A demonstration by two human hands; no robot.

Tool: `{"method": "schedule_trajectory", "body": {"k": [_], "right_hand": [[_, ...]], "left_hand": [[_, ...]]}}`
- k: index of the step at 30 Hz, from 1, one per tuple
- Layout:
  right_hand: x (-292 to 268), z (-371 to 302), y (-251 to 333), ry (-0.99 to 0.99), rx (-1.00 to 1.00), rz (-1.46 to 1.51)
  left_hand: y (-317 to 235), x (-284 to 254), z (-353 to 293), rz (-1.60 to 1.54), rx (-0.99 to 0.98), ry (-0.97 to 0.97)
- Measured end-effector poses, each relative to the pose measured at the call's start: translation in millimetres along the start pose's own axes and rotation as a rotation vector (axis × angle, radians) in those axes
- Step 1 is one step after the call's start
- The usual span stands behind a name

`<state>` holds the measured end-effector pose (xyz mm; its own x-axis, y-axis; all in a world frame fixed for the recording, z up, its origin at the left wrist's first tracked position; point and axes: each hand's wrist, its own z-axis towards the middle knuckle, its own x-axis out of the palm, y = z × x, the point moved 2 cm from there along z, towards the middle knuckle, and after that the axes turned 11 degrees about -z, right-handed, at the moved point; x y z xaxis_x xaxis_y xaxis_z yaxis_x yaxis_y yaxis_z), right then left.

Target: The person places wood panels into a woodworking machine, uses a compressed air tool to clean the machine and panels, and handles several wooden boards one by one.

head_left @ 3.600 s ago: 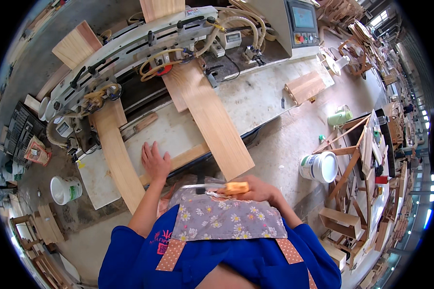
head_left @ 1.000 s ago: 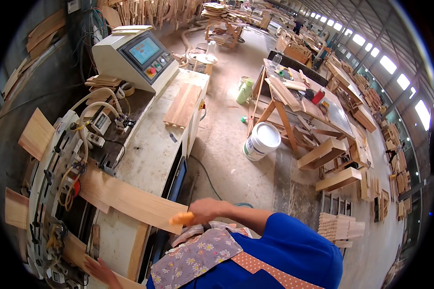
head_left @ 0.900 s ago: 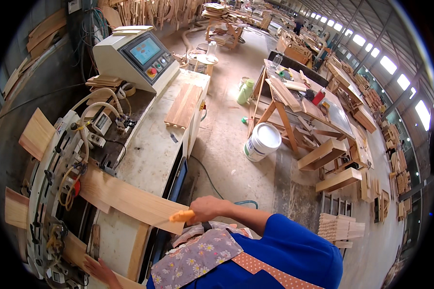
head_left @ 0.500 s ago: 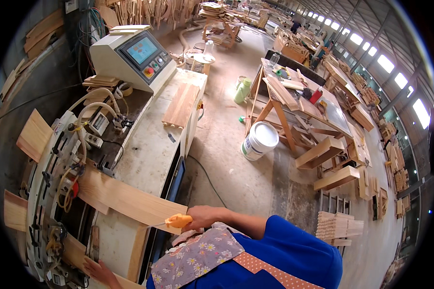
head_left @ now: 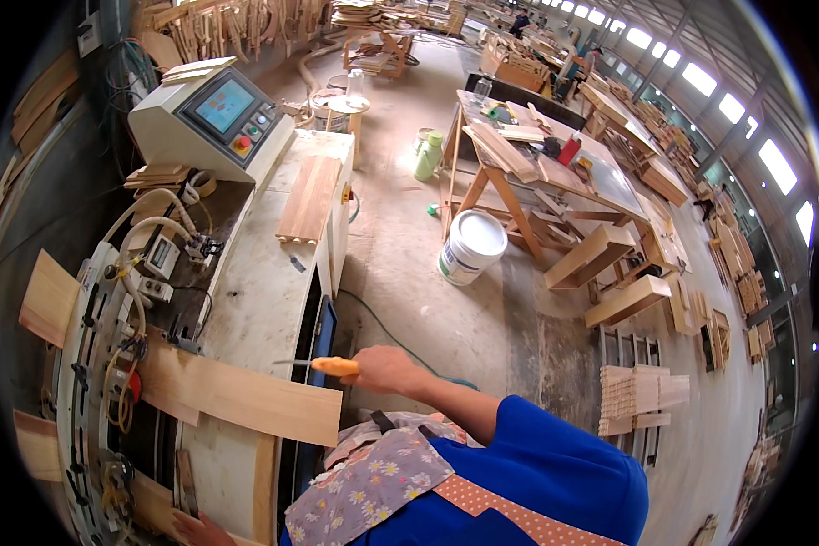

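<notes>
Orange-handled tool (head_left: 335, 366) gripped in the right hand (head_left: 380, 371), metal shaft (head_left: 292, 362) pointing left, just beside the free end of a pale board (head_left: 264, 402) lying across the white bench (head_left: 259, 318). Left hand (head_left: 204, 530) open, partly cut off by the view's lower edge, at a second board (head_left: 152, 502); contact impossible to tell.

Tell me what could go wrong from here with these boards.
The right hand holds an orange-handled tool whose bare metal shaft sits near the end of the long board; a careless swing might scratch the wood.

That board juts past the white worktop toward the floral apron, so a bump could shift it.

The left hand is partly cut off by the picture's lower edge, so a slip there might go unseen.
</notes>
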<state>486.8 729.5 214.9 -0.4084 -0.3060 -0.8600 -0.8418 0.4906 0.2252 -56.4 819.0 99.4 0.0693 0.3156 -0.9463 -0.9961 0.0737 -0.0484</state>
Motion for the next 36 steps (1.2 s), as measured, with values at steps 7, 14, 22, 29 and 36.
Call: {"method": "schedule_trajectory", "body": {"k": [7,14,22,29,36], "right_hand": [[24,-16,49,0.386,-0.511,0.045],[-4,-17,22,0.131,-0.295,0.107],[19,-20,38,0.135,-0.344,0.09],[10,-7,14,-0.089,-0.034,0.154],[28,-23,53,0.046,-0.273,0.122]], "left_hand": [[22,23,-12,0.217,-0.014,0.007],[33,32,-13,0.243,0.088,-0.128],[23,21,-10,0.204,0.044,-0.048],[7,5,-12,0.164,0.102,-0.1],[10,5,-10,0.187,0.112,-0.03]]}}
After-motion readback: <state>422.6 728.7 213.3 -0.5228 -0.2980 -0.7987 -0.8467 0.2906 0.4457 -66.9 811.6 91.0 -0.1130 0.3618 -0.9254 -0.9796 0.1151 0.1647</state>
